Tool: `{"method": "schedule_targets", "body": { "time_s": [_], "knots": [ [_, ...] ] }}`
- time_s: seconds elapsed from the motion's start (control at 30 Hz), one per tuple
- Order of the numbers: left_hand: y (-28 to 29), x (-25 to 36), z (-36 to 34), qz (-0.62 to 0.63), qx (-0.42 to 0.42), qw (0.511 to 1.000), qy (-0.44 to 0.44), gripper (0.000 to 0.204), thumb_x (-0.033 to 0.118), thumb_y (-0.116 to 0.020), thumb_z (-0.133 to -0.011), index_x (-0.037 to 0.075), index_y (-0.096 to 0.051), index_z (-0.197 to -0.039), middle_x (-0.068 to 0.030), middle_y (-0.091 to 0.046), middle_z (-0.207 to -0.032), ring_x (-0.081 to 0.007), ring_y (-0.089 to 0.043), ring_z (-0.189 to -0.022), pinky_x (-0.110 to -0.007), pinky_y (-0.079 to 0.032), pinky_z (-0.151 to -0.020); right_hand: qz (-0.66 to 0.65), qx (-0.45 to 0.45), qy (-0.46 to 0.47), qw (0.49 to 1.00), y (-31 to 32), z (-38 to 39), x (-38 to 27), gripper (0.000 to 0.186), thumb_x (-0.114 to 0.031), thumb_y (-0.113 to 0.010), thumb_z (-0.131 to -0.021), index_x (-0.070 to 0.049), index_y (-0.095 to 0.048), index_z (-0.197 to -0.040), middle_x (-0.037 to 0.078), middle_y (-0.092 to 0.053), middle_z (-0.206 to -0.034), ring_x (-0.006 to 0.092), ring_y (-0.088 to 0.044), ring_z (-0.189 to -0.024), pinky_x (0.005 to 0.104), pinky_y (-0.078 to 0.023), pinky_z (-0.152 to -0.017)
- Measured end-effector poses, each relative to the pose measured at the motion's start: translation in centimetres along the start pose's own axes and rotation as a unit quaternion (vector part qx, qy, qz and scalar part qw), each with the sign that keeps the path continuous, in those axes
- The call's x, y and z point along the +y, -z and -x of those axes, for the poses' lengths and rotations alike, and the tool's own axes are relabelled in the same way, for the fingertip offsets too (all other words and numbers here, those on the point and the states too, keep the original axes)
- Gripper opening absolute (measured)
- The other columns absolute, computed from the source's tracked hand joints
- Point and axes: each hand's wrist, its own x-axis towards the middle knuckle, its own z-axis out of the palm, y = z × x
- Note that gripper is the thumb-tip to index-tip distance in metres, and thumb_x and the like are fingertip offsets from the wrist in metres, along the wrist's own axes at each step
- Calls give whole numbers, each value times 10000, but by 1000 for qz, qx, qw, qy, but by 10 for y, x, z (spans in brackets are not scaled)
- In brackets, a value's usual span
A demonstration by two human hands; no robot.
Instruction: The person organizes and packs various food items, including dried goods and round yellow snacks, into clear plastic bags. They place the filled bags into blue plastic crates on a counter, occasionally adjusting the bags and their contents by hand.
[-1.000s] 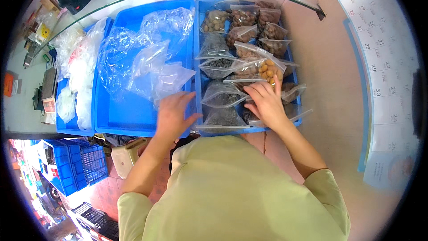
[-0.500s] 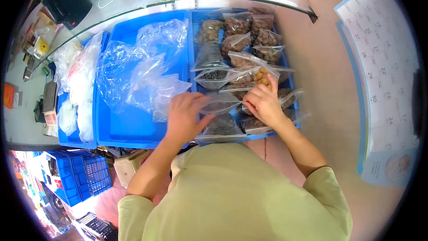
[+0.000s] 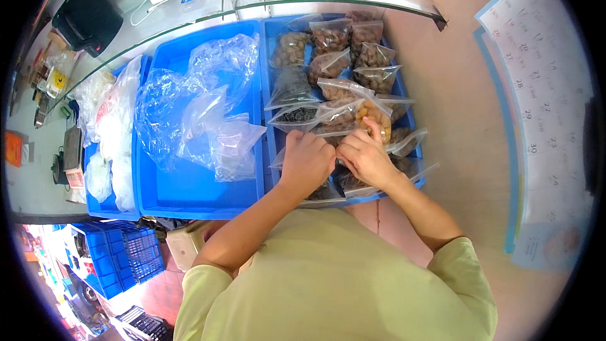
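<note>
Both hands are close together over the near half of a blue tray point(image 3: 268, 53) packed with clear zip bags. My left hand point(image 3: 308, 161) has its fingers curled together at the mouth of a clear zip bag, most of which the hands cover. Beside it, my right hand point(image 3: 365, 156) pinches the other end of that bag's top edge, its index finger raised. Just beyond that finger stands a zip bag of yellowish round pieces point(image 3: 374, 117). A bag of black pieces point(image 3: 302, 115) lies past my left hand. What the pinched bag contains is hidden.
Several zip bags of brown dried goods point(image 3: 329, 66) fill the tray's far part. To the left, a second blue tray point(image 3: 189, 199) holds loose clear plastic bags point(image 3: 221, 132). A glass edge point(image 3: 278, 2) runs behind the trays. A calendar point(image 3: 536, 113) lies at right.
My left hand has moved right to meet my right hand at the bag's mouth, and its fingers have closed. My right hand has shifted slightly left and nearer; the view has shifted a little.
</note>
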Motion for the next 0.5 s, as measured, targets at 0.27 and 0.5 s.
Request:
{"method": "schedule_targets", "body": {
  "time_s": [0.27, 0.5],
  "knots": [
    [21, -27, 12, 43, -31, 998, -18, 191, 111, -746, -656, 175, -601, -762, 40, -626, -798, -170, -599, -854, -425, -384, -874, -20, 3, 33, 999, -3, 1, 0, 116, -104, -672, -755, -127, -638, -863, 2, -566, -873, 197, -561, -993, 517, -293, -1104],
    [48, -60, 55, -4, -42, 999, 22, 180, 112, -752, -667, 176, -629, -781, 42, -636, -815, -167, -599, -843, -427, -367, -894, -53, 6, 27, 998, -5, 5, 3, 135, -89, -674, -745, -134, -647, -870, -1, -578, -885, 200, -567, -988, 519, -306, -1099]
  ]
}}
